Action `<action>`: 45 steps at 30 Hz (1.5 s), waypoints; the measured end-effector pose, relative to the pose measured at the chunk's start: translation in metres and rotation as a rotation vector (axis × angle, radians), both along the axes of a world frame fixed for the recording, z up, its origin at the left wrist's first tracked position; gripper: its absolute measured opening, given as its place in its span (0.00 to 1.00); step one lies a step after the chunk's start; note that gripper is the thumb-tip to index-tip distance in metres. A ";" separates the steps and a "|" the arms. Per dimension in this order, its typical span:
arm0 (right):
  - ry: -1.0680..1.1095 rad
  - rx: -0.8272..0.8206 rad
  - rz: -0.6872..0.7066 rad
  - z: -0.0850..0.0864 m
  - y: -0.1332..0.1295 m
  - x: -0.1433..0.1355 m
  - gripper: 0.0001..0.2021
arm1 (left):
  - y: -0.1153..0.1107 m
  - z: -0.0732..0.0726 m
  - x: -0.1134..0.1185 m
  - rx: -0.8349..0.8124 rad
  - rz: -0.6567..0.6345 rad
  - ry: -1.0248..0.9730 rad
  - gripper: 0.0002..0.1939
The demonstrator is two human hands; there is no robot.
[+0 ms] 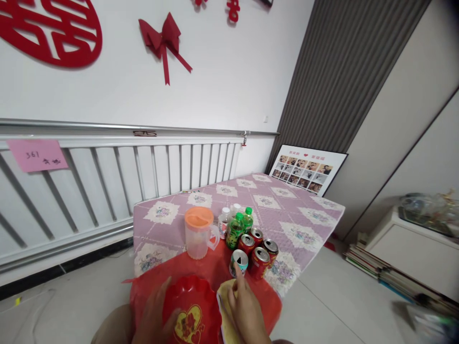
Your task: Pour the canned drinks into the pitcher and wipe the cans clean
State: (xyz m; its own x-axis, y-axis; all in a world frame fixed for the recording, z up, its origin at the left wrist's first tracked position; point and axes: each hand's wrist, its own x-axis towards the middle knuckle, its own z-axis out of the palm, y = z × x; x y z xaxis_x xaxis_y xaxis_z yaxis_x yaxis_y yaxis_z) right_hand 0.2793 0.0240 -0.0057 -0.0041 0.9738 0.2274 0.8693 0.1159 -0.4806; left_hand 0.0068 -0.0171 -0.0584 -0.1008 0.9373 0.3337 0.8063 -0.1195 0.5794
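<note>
A red plate with a scalloped rim (217, 306) and a yellow heart print lies at the table's near edge. My left hand (154, 310) is at its left rim, thumb and fingers apart. My right hand (247, 308) lies over a folded yellow cloth (225, 317) at the plate's right side. Its index finger stretches toward a light-coloured drink can (239, 260) with an opened top; whether it touches the can I cannot tell. Red cans (260, 263) stand just beyond, to the right. Part of the cloth is hidden under my right hand.
A clear pitcher with an orange lid (199, 234) stands behind the plate. Small green-capped bottles (235, 231) and white-capped bottles (224, 222) stand beside it. Red sheeting (158, 272) covers the near part of the flowered tablecloth (265, 200). A white radiator (168, 167) runs behind.
</note>
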 end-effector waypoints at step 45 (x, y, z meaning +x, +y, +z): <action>-0.281 -0.082 -0.033 0.085 0.008 -0.047 0.33 | 0.055 0.141 0.054 -0.350 -0.071 0.368 0.38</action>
State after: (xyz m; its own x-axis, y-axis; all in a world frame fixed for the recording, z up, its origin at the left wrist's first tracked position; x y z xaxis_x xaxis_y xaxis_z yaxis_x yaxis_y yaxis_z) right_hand 0.2324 0.0324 0.0797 -0.0238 0.9895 0.1422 0.9723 0.0561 -0.2270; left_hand 0.0610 0.0374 0.0822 0.0320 0.9995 0.0003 0.9613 -0.0309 0.2738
